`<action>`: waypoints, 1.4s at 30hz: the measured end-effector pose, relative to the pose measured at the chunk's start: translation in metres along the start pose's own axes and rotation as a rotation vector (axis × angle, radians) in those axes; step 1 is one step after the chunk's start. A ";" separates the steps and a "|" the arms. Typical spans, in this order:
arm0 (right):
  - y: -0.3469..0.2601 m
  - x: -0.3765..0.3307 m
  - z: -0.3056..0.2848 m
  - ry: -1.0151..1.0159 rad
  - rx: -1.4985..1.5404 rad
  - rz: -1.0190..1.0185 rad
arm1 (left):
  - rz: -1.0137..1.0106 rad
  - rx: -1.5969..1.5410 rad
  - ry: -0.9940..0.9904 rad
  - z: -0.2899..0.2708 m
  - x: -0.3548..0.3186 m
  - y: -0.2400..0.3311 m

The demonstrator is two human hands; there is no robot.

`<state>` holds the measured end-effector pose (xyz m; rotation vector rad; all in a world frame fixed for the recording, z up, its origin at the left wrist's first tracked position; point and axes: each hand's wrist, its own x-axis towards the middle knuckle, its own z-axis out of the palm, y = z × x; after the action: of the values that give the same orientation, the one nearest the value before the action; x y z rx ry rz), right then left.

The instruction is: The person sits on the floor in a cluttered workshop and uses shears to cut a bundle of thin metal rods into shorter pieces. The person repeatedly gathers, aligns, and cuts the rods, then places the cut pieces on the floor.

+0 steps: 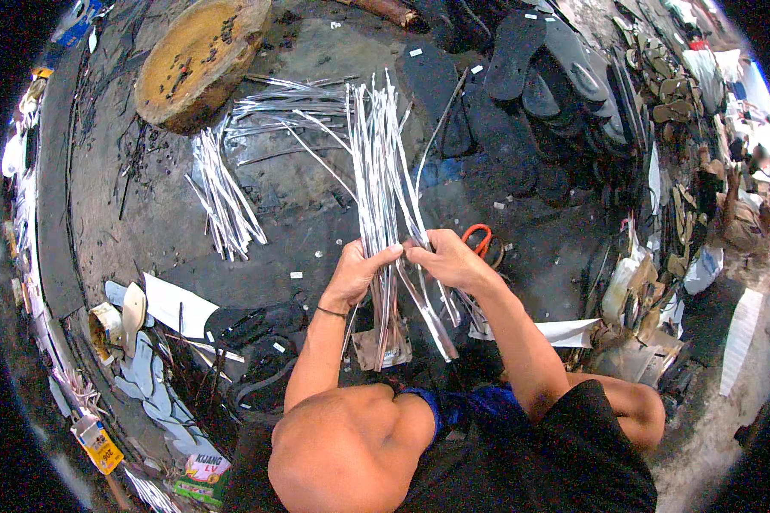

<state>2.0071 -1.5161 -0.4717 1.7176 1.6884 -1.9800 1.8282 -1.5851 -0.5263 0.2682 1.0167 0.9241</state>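
A long bundle of shiny silver-white strips point(375, 162) stretches away from me, its near ends hanging down between my forearms. My left hand point(359, 267) is closed round the bundle, thumb across the top. Beside it, my right hand point(453, 259) grips a few strips at the bundle's right side, thumb pointing towards the left thumb; its fingertips are partly hidden. More loose silver strips point(291, 111) lie crosswise beyond the bundle. Another small bunch of strips point(227, 201) rests to the left. Orange-handled scissors point(481, 239) lie just past my right hand.
A round wooden block point(198, 60) with small dark bits on it stands at the far left. Black sandal soles point(543, 68) are piled at the far right. White sheets point(180, 305) and grey-blue scraps point(154, 376) lie near left. Sandals and scraps point(659, 85) line the right edge.
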 end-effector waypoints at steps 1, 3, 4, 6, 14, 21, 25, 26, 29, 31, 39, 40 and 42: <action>-0.007 -0.003 -0.004 -0.065 0.068 -0.065 | -0.016 0.032 -0.029 0.000 -0.001 0.002; -0.015 -0.007 -0.008 -0.049 0.178 -0.019 | -0.020 0.083 -0.051 0.002 -0.001 0.005; -0.017 -0.009 -0.008 -0.082 0.251 -0.017 | 0.006 0.127 -0.068 0.004 0.000 0.006; -0.015 -0.010 -0.006 -0.045 0.152 0.014 | 0.063 0.210 -0.055 0.009 0.000 0.006; -0.055 -0.037 -0.073 0.032 0.732 -0.019 | 0.073 0.341 0.200 -0.014 -0.006 -0.006; -0.106 -0.083 -0.129 0.260 0.716 -0.433 | -0.014 -0.025 0.246 -0.014 -0.014 -0.007; -0.045 -0.019 -0.043 0.127 0.041 -0.002 | -0.024 -0.093 0.206 0.007 -0.006 -0.002; -0.023 -0.007 -0.011 0.077 -0.031 -0.109 | 0.005 -0.141 0.165 0.011 -0.003 -0.001; 0.017 0.008 0.035 0.052 0.170 -0.150 | 0.001 -0.053 0.233 0.012 -0.001 -0.001; 0.017 0.004 0.030 0.071 0.225 -0.160 | -0.021 0.030 0.274 0.006 -0.002 -0.001; -0.078 -0.079 -0.132 0.445 0.767 -0.410 | -0.022 0.085 0.339 -0.018 -0.010 -0.010; -0.086 -0.090 -0.146 0.424 0.775 -0.563 | -0.010 0.098 0.333 -0.019 -0.011 -0.010; -0.106 -0.107 -0.171 0.390 0.824 -0.795 | 0.011 0.130 0.354 -0.022 -0.013 -0.009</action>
<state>2.1017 -1.4151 -0.2915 1.8932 2.0740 -3.2338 1.8123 -1.6049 -0.5351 0.2224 1.4052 0.9355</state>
